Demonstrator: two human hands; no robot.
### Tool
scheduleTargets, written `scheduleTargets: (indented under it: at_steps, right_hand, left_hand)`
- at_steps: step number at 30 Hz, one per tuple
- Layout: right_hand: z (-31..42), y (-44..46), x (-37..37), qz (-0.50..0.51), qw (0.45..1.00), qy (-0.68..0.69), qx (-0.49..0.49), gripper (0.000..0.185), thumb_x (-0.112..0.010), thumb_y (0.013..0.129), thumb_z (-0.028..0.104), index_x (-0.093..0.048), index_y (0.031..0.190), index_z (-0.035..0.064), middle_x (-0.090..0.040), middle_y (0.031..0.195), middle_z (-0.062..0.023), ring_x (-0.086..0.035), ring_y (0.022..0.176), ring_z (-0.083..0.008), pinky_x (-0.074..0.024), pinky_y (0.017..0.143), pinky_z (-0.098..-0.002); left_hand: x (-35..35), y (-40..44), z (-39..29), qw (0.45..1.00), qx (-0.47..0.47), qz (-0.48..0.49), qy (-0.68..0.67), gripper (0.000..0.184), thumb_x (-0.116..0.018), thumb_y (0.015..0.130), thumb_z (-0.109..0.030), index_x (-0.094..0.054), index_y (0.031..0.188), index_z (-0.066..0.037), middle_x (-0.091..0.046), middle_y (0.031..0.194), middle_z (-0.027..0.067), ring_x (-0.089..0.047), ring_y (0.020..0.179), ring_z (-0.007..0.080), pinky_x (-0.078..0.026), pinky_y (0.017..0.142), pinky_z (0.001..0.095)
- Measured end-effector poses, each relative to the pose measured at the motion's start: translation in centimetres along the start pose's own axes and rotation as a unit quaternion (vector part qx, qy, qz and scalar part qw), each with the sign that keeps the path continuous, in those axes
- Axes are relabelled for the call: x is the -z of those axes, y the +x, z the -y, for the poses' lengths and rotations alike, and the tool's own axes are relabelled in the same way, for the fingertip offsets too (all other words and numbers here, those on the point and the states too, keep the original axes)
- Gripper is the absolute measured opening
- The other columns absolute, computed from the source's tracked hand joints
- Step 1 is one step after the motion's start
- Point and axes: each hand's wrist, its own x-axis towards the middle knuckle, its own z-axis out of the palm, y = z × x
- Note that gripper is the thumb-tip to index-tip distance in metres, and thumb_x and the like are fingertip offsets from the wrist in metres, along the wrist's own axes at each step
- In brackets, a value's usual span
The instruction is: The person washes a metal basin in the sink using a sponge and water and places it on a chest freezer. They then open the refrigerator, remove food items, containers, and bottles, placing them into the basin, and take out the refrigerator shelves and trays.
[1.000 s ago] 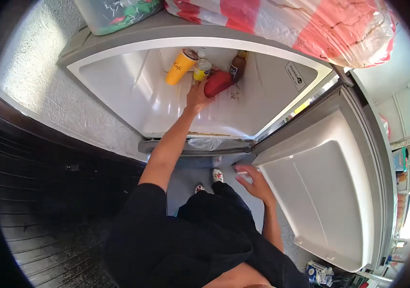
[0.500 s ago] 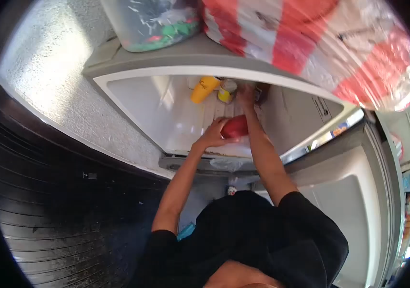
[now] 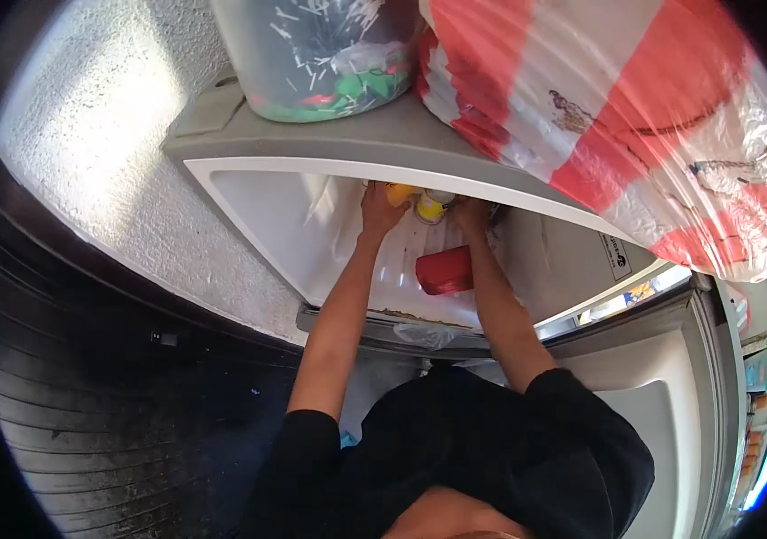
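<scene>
Both my arms reach into an open freezer compartment [image 3: 262,211]. My left hand [image 3: 383,212] is at the back, its fingers curled against a yellow cup [image 3: 400,192]. Beside the cup stands a can with a yellow label [image 3: 432,210]. Just right of that can is my right hand [image 3: 471,216], with its fingers partly hidden beneath the compartment's upper edge; what it touches I cannot make out. A red container [image 3: 445,271] lies on the compartment floor by my right forearm, with no hand on it.
On top of the fridge sit a clear tub [image 3: 321,63] with white and green bits and a red-and-white striped plastic bag [image 3: 599,108]. The opened door [image 3: 644,431] is at my right. A rough white wall [image 3: 123,153] and a dark ribbed surface [image 3: 96,395] lie to the left.
My left hand has let go of the red container and moved up to the yellow cup. My right hand stays at the back near the can. The view has shifted slightly.
</scene>
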Motion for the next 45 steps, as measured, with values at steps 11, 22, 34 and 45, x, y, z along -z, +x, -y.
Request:
scheduleTargets:
  at_steps: [11, 22, 34, 45]
  right_hand:
    - [0.2, -1.9, 5.7, 0.057, 0.779, 0.566, -0.264, 0.031, -0.057, 0.09, 0.037, -0.063, 0.091, 0.0067, -0.063, 0.076, -0.0066, -0.062, 0.068, -0.0159, -0.0483, 0.06, -0.0327]
    - [-1.8, -1.8, 3.3, 0.044, 0.917, 0.351, -0.187, 0.037, -0.06, 0.087, 0.035, -0.06, 0.108, 0.0049, -0.063, 0.098, -0.0125, -0.057, 0.094, -0.0258, -0.0424, 0.083, -0.0374]
    - [-0.5, -2.0, -2.5, 0.148, 0.98, -0.002, 0.13, 0.046, -0.062, 0.084, 0.036, -0.059, 0.116, 0.0039, -0.063, 0.111, -0.0162, -0.055, 0.109, -0.0325, -0.0392, 0.097, -0.0406]
    - [7.4, -2.5, 5.1, 0.163, 0.942, 0.292, -0.004, 0.042, -0.079, 0.069, 0.022, -0.063, 0.103, 0.0028, -0.064, 0.1, -0.0106, -0.058, 0.1, -0.022, -0.0436, 0.091, -0.0353]
  left_hand:
    - [-0.5, 3.2, 2.4, 0.979, -0.137, 0.117, -0.093, 0.044, -0.078, 0.066, -0.035, -0.067, 0.1, -0.01, -0.067, 0.099, 0.009, -0.062, 0.096, 0.0264, -0.048, 0.084, 0.0387]
    - [3.8, 0.7, 0.2, 0.939, 0.087, 0.226, -0.245, 0.056, -0.086, 0.059, -0.016, -0.061, 0.108, -0.005, -0.063, 0.106, 0.009, -0.06, 0.1, 0.0222, -0.047, 0.09, 0.0331]
    - [5.1, -1.6, -1.0, 0.924, 0.109, 0.206, -0.302, 0.064, -0.088, 0.057, -0.015, -0.056, 0.111, -0.003, -0.061, 0.109, 0.0091, -0.059, 0.1, 0.0201, -0.049, 0.088, 0.0326]
    - [12.6, -6.3, -4.9, 0.937, 0.065, 0.175, -0.296, 0.078, -0.09, 0.057, -0.014, -0.049, 0.122, -0.002, -0.061, 0.113, 0.0061, -0.058, 0.103, 0.0158, -0.046, 0.093, 0.0339]
